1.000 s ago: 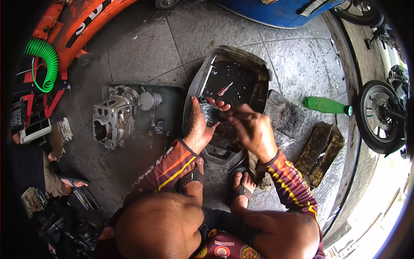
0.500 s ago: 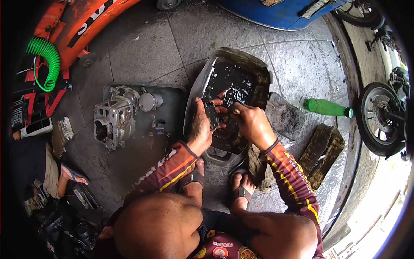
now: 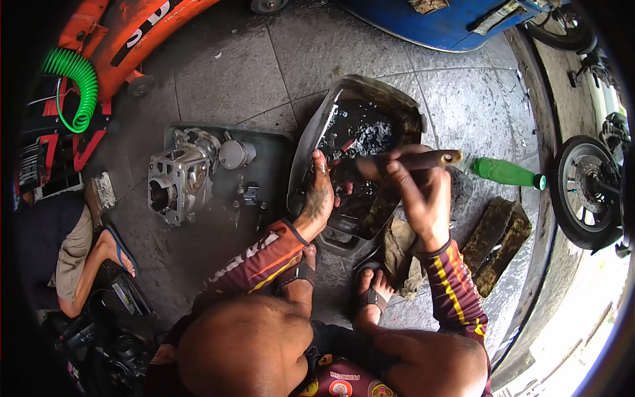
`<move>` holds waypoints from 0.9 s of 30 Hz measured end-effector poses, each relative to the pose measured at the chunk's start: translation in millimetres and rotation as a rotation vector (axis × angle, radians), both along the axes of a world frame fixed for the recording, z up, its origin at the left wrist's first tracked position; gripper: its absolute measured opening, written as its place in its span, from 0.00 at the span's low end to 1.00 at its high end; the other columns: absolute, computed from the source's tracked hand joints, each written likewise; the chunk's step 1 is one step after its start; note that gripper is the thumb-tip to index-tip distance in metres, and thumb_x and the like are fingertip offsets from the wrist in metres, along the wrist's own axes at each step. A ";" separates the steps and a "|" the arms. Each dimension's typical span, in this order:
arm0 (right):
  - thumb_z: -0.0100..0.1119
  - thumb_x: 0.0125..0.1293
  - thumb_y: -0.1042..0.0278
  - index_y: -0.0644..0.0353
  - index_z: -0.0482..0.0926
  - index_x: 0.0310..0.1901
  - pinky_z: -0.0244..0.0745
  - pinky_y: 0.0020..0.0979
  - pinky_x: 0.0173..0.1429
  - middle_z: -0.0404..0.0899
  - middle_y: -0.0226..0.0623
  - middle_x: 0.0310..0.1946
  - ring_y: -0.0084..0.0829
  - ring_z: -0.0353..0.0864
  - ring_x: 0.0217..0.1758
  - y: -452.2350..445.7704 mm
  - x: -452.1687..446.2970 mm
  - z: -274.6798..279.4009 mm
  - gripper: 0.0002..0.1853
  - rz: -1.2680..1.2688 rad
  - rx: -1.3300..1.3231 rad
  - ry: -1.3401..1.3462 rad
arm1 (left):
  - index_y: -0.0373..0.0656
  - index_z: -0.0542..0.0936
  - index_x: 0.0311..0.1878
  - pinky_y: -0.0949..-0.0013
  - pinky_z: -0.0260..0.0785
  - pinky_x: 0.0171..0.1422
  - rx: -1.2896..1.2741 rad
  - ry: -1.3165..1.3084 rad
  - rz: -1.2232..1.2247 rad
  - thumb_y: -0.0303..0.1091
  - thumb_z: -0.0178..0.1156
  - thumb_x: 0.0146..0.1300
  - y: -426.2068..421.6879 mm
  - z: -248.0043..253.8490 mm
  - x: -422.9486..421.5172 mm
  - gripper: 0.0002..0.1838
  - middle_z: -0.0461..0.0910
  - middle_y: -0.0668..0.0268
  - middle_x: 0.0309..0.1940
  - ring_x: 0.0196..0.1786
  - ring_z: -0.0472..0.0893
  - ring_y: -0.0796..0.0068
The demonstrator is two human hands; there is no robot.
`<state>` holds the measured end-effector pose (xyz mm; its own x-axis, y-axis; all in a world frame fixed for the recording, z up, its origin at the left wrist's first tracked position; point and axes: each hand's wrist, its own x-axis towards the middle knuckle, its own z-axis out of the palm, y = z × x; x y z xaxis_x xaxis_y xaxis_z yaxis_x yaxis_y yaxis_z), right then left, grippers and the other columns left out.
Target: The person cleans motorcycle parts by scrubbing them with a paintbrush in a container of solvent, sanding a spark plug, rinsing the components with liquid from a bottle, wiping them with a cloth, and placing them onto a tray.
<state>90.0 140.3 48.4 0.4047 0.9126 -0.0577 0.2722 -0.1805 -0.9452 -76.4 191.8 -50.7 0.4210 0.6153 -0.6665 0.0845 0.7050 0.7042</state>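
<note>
My right hand point(image 3: 423, 198) is closed around a paintbrush point(image 3: 413, 161) whose brown handle points right; its bristle end, blurred, lies close to my left hand. My left hand point(image 3: 318, 202) is over the near left part of a dark plastic basin point(image 3: 305, 132), thumb up and fingers curled. Whatever those fingers hold is dark and too unclear to name. Dark liquid with froth and glints fills the bottom of the basin, and a reddish object shows in it.
Left of the basin, a tray point(image 3: 274, 142) bears a metal engine cylinder point(image 3: 177, 182), a piston point(image 3: 236, 153) and small parts. A green bottle point(image 3: 506, 172), a rag point(image 3: 399, 248) and a grimy block point(image 3: 495, 245) lie right. Another person's foot point(image 3: 118, 255) is at left.
My right hand has moved right and turned, and the brush handle now shows plainly. My left hand stays over the basin. More froth whitens the liquid. The whole view has shifted slightly.
</note>
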 end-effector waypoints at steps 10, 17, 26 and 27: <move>0.58 0.62 0.77 0.69 0.80 0.38 0.72 0.27 0.41 0.82 0.38 0.33 0.27 0.80 0.36 -3.9 -15.5 -2.3 0.05 0.111 -0.075 -0.097 | 0.45 0.67 0.61 0.73 0.68 0.25 -0.007 -0.126 -0.019 0.79 0.23 0.60 -0.4 4.4 0.4 0.48 0.74 0.69 0.32 0.30 0.76 0.78; 0.50 0.69 0.74 0.69 0.77 0.41 0.74 0.31 0.46 0.80 0.42 0.38 0.32 0.80 0.38 -12.5 -17.5 -27.6 0.08 0.255 -0.043 -0.074 | 0.60 0.42 0.77 0.62 0.77 0.37 -0.518 -0.254 0.374 0.79 0.33 0.59 -3.3 -19.7 12.0 0.48 0.45 0.63 0.76 0.51 0.77 0.64; 0.50 0.71 0.71 0.70 0.78 0.39 0.75 0.28 0.41 0.79 0.39 0.40 0.27 0.78 0.40 -15.5 -5.3 -42.3 0.10 0.212 -0.094 -0.106 | 0.49 0.77 0.51 0.62 0.73 0.42 -0.381 -0.140 0.281 0.77 0.30 0.62 -11.3 3.1 8.0 0.43 0.82 0.66 0.37 0.42 0.80 0.74; 0.50 0.71 0.71 0.69 0.78 0.40 0.75 0.29 0.44 0.80 0.40 0.41 0.27 0.78 0.40 -16.9 -2.2 -48.0 0.10 0.074 -0.163 -0.024 | 0.49 0.77 0.51 0.62 0.74 0.39 -0.339 -0.032 0.324 0.78 0.30 0.61 -10.7 0.9 10.8 0.43 0.81 0.66 0.37 0.41 0.80 0.74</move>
